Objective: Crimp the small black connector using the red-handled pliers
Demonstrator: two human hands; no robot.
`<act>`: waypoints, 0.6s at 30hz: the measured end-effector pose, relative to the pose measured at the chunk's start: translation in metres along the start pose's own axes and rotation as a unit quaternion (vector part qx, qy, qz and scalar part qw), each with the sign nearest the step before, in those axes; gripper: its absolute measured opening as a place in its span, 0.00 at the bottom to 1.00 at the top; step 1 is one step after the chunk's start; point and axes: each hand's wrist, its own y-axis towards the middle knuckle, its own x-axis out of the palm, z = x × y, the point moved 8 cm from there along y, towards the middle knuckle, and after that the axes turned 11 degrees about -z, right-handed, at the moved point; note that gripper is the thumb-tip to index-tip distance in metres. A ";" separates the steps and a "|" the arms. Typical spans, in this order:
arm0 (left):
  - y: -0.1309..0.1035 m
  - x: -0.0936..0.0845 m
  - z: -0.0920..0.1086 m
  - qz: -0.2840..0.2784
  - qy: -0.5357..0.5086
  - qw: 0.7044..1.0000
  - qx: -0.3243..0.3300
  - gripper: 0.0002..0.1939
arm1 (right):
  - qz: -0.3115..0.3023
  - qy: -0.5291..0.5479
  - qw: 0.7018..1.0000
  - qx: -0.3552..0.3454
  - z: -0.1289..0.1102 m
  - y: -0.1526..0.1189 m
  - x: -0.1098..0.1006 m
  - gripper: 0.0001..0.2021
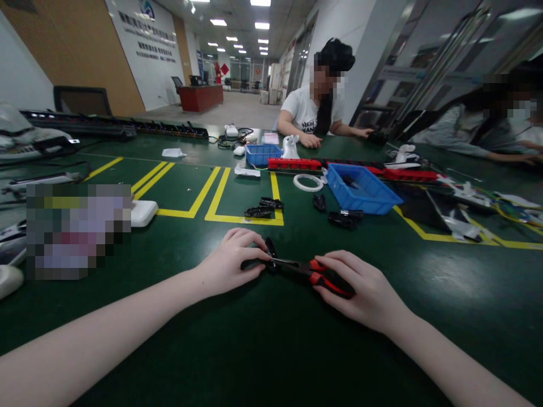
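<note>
In the head view, my left hand (237, 257) is closed around a small black plastic part (270, 249) low over the green table. My right hand (360, 288) grips needle-nose pliers (311, 269) by their red and black handles. The jaws of the pliers point left and meet the black part beside my left fingertips. My fingers cover much of that part, so its exact kind does not show. Beyond my hands lie several similar black parts (259, 211), some inside a yellow tape outline and others by a blue bin.
A large blue bin (365, 195) and a smaller blue bin (263, 154) stand farther back, near a white tape roll (308, 182) and red strips (294, 164). A white case (143, 213) lies at left. A person (316, 102) sits across the green table (254, 350).
</note>
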 end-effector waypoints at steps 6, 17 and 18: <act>0.000 0.004 -0.003 0.004 -0.009 1.000 0.025 0.12 | -0.028 -0.010 1.000 0.005 0.001 0.001 0.007 0.21; 0.001 0.010 -0.005 -0.016 -0.017 0.999 0.037 0.14 | -0.069 0.003 0.997 0.029 0.004 0.003 0.013 0.18; 0.001 0.010 -0.005 -0.017 -0.016 0.999 0.039 0.14 | -0.070 0.004 0.997 0.027 0.004 0.003 0.013 0.17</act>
